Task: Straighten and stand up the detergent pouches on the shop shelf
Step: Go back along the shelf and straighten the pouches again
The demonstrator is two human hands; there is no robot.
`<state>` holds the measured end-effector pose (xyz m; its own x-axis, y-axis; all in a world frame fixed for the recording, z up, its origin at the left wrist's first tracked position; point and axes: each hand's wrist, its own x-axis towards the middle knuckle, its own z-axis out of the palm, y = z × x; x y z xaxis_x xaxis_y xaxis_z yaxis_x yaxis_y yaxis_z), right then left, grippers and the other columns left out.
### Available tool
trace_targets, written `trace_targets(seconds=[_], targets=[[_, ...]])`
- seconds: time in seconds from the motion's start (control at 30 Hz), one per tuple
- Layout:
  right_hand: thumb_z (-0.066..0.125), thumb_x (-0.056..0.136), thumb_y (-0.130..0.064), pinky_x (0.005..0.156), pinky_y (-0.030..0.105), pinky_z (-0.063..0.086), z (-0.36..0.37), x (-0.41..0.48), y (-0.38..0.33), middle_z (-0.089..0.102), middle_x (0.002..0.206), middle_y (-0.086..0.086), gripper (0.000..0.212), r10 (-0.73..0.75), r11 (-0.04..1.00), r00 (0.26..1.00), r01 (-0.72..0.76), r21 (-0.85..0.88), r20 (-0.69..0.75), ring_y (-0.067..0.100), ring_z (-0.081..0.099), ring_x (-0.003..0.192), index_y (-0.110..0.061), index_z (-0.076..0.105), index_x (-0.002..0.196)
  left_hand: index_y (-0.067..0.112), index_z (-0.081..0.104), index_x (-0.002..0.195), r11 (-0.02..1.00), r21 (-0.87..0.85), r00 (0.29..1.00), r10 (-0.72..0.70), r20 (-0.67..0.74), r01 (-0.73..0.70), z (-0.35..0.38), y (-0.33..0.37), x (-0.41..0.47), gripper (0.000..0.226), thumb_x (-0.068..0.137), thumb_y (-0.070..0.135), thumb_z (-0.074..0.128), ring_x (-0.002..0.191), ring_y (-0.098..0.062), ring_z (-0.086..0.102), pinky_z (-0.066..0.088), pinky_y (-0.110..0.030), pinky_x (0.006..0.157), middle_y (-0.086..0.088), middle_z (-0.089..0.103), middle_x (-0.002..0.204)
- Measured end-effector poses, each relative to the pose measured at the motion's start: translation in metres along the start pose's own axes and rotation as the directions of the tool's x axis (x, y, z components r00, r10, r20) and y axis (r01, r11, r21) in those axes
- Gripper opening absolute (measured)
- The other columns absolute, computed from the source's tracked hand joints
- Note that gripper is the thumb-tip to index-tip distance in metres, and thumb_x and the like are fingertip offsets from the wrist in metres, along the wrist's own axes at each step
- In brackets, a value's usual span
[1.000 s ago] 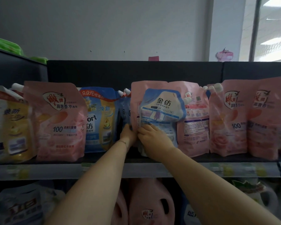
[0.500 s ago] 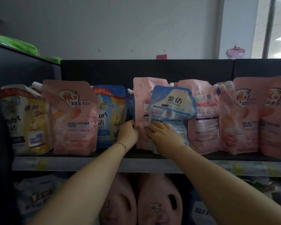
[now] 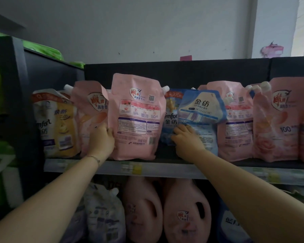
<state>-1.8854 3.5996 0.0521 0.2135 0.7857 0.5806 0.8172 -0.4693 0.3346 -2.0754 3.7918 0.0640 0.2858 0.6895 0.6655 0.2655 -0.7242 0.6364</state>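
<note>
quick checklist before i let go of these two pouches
1. Left hand grips the held pink pouch by its edge: ok
2. Held pink pouch upright: ok
3. Its front faces out: not ok, the back label and barcode show
4. Light blue pouch upright: not ok, it leans and its top folds forward
5. Right hand holds the light blue pouch: ok
6. Light blue pouch's base flat on the shelf: cannot tell, the arm hides it
</note>
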Motion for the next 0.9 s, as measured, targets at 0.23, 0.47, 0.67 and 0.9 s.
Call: trace_targets(seconds=[0.23, 0.47, 0.67, 0.9], targets=[[0.055, 0.089, -0.026, 0.102, 0.036, 0.030, -0.003, 0.000, -0.023, 0.053, 0.118, 0.008, 0.032, 0.066, 0.969, 0.998, -0.070, 0.238, 0.022, 0.028, 0.041, 0.117, -0.011, 0.062, 0.116, 0.011, 0.029, 0.118, 0.970, -0.240, 0.998, 0.033, 0.046, -0.021, 0.010, 0.017, -0.035, 0.047, 0.090, 0.018, 0.065, 0.089, -0.011, 0.048, 0.043, -0.027, 0.079, 0.003, 0.046, 0.107], [0.052, 0.091, -0.028, 0.094, 0.036, 0.035, -0.007, -0.011, -0.024, 0.055, 0.115, 0.005, 0.029, 0.025, 0.958, 0.999, -0.030, 0.284, 0.023, 0.026, 0.044, 0.113, -0.013, 0.064, 0.112, 0.053, 0.012, 0.138, 0.983, 0.011, 0.972, 0.179, 0.154, -0.183, 0.038, 0.011, -0.047, 0.104, 0.066, 0.039, 0.086, 0.138, -0.037, 0.019, 0.033, -0.053, 0.110, -0.006, 0.002, 0.148], [0.056, 0.089, -0.023, 0.091, 0.036, 0.038, -0.011, -0.024, -0.009, 0.059, 0.106, 0.007, 0.022, 0.059, 0.961, 0.998, -0.047, 0.273, -0.036, 0.028, 0.048, 0.107, -0.011, 0.068, 0.102, 0.042, 0.011, 0.152, 0.976, 0.147, 0.981, 0.143, 0.133, -0.162, 0.070, 0.022, -0.041, 0.096, 0.082, 0.033, 0.076, 0.147, -0.031, -0.010, 0.008, -0.042, 0.118, -0.005, -0.029, 0.156], [0.061, 0.087, -0.023, 0.067, 0.034, 0.041, -0.023, -0.047, 0.008, 0.063, 0.092, 0.010, 0.017, 0.206, 0.962, 0.964, -0.168, 0.217, -0.168, 0.032, 0.059, 0.088, -0.007, 0.066, 0.086, 0.017, 0.042, 0.135, 0.884, 0.329, 0.943, 0.321, 0.092, -0.332, 0.078, 0.038, -0.055, 0.072, 0.074, 0.023, 0.081, 0.131, -0.039, 0.035, 0.042, -0.045, 0.103, -0.019, 0.015, 0.151]])
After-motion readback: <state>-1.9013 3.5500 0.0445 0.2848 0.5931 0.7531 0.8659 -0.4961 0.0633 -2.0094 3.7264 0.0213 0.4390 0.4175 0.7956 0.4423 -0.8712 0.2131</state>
